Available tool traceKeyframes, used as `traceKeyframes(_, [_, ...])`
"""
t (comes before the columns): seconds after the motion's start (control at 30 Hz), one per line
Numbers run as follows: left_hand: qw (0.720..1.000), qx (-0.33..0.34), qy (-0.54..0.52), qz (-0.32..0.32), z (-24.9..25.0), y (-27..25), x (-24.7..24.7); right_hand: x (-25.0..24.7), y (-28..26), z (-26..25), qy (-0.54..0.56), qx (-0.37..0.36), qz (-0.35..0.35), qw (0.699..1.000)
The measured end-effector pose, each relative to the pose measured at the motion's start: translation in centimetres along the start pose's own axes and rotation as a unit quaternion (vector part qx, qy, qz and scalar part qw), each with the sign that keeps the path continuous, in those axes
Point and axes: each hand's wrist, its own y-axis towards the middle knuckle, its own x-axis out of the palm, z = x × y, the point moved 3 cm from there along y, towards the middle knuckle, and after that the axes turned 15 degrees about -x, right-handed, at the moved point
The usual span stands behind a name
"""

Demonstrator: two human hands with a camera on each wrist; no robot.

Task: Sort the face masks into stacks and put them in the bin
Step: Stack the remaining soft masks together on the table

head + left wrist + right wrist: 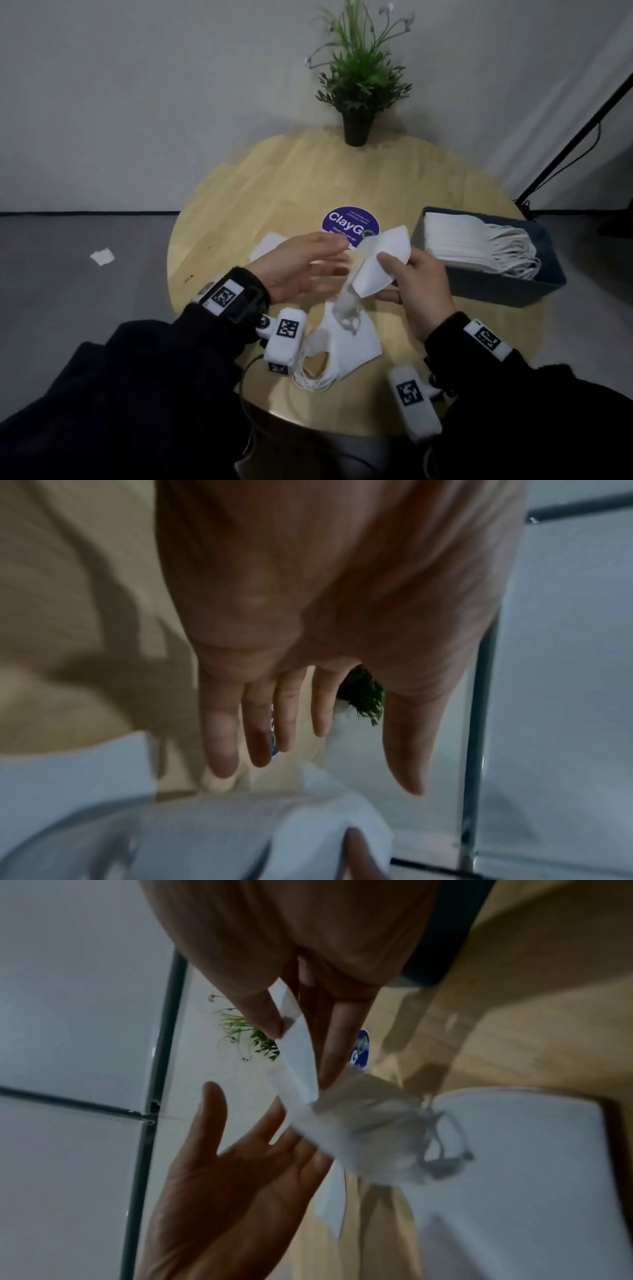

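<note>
My right hand (pixel 394 270) pinches a folded white face mask (pixel 380 260) between thumb and fingers above the table's middle; its ear loops hang down blurred. The right wrist view shows the same pinch (pixel 298 1045) on the mask (pixel 301 1064). Just left of the mask, my left hand (pixel 337 255) is open with its palm turned toward it, fingers straight (pixel 274 723), holding nothing. A stack of white masks (pixel 346 342) lies at the table's near edge. Another white mask (pixel 267 245) lies flat behind my left hand. The grey-blue bin (pixel 493 291) at right holds a stack of masks (pixel 459 243).
The round wooden table (pixel 274 178) carries a purple round sticker (pixel 349 222) at its middle and a potted plant (pixel 356 102) at the far edge. A scrap of white paper (pixel 102 256) lies on the floor at left. A black stand leg (pixel 582 130) slants at right.
</note>
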Motion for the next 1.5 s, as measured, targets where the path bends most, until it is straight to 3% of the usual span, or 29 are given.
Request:
traceKeyframes(0.1, [0.983,0.038,0.166,0.076,0.3,0.9,0.1,0.5,1.3,-0.1,0.006,-0.008,0.021,1.000])
traceKeyframes(0.23, [0.885,0.087,0.417,0.187,0.2,1.1,0.2,0.1,3.3,-1.8,0.007,-0.061,0.059,0.996])
traceKeyframes(0.27, [0.869,0.089,0.443,0.200,-0.1,1.3,0.5,-0.1,3.6,-2.0,0.007,-0.066,0.059,0.996])
traceKeyframes(0.5, [0.825,0.082,0.498,0.254,0.5,2.4,0.6,-0.8,3.9,-1.3,-0.035,-0.069,0.000,0.997])
traceKeyframes(0.6, [0.864,0.095,0.424,0.254,2.4,1.4,-0.9,-1.1,3.4,-0.6,-0.070,-0.055,-0.058,0.994])
traceKeyframes(0.73, [0.942,0.106,0.270,0.169,4.4,-1.5,-3.0,-1.6,2.9,-0.5,-0.080,-0.064,-0.072,0.992])
traceKeyframes(0.83, [0.968,0.116,0.200,0.097,4.7,-3.4,-3.7,-2.1,2.8,-0.6,-0.068,-0.063,-0.060,0.994])
traceKeyframes(0.9, [0.976,0.136,0.141,0.095,4.7,-3.9,-4.0,-2.2,2.8,-0.5,-0.054,-0.044,-0.057,0.996])
traceKeyframes(1.0, [0.977,0.152,0.078,0.132,4.5,-3.8,-4.7,-1.8,2.5,-0.4,-0.029,-0.002,-0.063,0.998])
traceKeyframes(1.1, [0.976,0.145,0.083,0.141,4.5,-3.7,-5.3,-1.4,2.3,-0.4,-0.014,0.009,-0.065,0.998])
traceKeyframes(1.23, [0.952,0.187,0.230,0.079,4.6,-4.6,-4.6,-0.7,2.3,-0.3,-0.041,-0.018,-0.075,0.996])
traceKeyframes(1.33, [0.922,0.178,0.343,0.015,3.8,-4.7,-2.8,-0.1,2.1,-0.1,-0.047,-0.025,-0.111,0.992])
traceKeyframes(1.5, [0.911,0.215,0.349,0.053,3.2,-3.9,-0.9,1.0,1.5,0.0,-0.079,-0.063,-0.182,0.978])
